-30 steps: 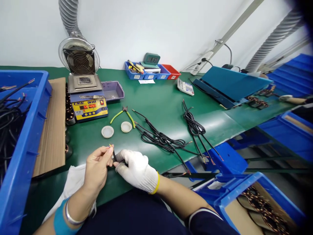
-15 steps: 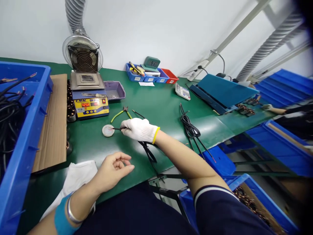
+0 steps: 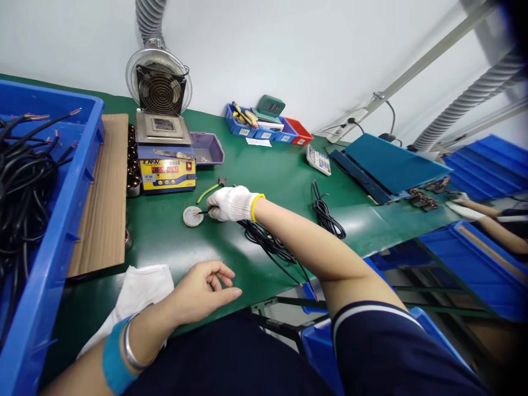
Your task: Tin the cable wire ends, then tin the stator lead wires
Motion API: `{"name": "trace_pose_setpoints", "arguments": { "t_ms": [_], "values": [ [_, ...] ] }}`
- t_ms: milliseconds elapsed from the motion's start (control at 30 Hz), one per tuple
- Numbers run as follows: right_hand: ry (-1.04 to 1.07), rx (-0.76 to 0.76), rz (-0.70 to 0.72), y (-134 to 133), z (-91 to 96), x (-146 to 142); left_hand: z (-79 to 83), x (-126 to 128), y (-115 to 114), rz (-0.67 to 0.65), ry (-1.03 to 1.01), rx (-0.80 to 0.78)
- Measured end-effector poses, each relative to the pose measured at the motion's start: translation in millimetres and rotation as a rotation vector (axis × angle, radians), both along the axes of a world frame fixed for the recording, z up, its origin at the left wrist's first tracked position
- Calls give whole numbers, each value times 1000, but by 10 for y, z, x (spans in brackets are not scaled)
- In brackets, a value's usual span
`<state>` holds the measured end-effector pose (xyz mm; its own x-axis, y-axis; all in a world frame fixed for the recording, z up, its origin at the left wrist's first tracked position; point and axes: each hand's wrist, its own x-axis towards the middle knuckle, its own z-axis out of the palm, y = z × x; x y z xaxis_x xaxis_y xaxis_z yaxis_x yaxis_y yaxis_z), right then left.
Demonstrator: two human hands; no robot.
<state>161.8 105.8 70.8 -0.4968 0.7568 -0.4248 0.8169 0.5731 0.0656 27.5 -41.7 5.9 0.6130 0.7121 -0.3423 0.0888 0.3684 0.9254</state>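
My right hand (image 3: 229,203), in a white glove, pinches the end of a black cable (image 3: 201,212) and holds its stripped tip over a small white round dish (image 3: 192,216) on the green mat (image 3: 280,176). The cable trails back to a loose bundle of black cables (image 3: 266,239) behind my wrist. My bare left hand (image 3: 204,289) rests near the mat's front edge with its fingers loosely curled and nothing in them, next to a white cloth (image 3: 138,294). Green-handled cutters (image 3: 210,190) lie just beyond the gloved hand.
A yellow-and-blue solder pot (image 3: 165,162) with a fan (image 3: 160,91) behind it stands at the back left, beside a purple tray (image 3: 206,148). A blue bin of black cables (image 3: 33,181) fills the left. Another cable bundle (image 3: 325,212), a calculator (image 3: 318,160) and small parts bins (image 3: 264,129) lie further right. A co-worker's arms (image 3: 482,217) show at far right.
My right hand left the left hand and carried the cable end out to the white dish, where it stays. The left hand let go and dropped to the mat's edge.
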Motion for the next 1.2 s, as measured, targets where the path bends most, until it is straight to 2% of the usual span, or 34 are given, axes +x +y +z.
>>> {"name": "trace_pose_setpoints", "arguments": {
  "t_ms": [167, 300, 467, 533, 600, 733, 867, 1100, 1200],
  "values": [
    [-39, -20, -23, 2, 113, -65, 48, -12, 4, -8, 7, -1],
    [-7, 51, -32, 103, 473, -75, 65, -17, -6, 5, -7, -18],
    [3, 324, 13, 540, 1107, -287, 62, -15, -20, -15, -10, -37],
    [-21, 389, 11, 780, 1284, -480, 60, -19, -17, -9, -5, -27],
    [-41, 412, 9, 1029, 1375, -702, 58, -28, -3, 1, 4, -19],
    [-25, 409, 5, 1467, 1344, -1118, 67, -44, 42, 28, 2, -32],
    [-3, 431, 33, 1728, 1198, -1387, 83, -51, 71, 52, -4, -54],
    [122, 382, 24, 1957, 924, -1558, 84, -60, 61, 69, -25, -90],
    [239, 356, 15, 2041, 868, -1573, 95, -61, 66, 72, -29, -88]
  ]
}}
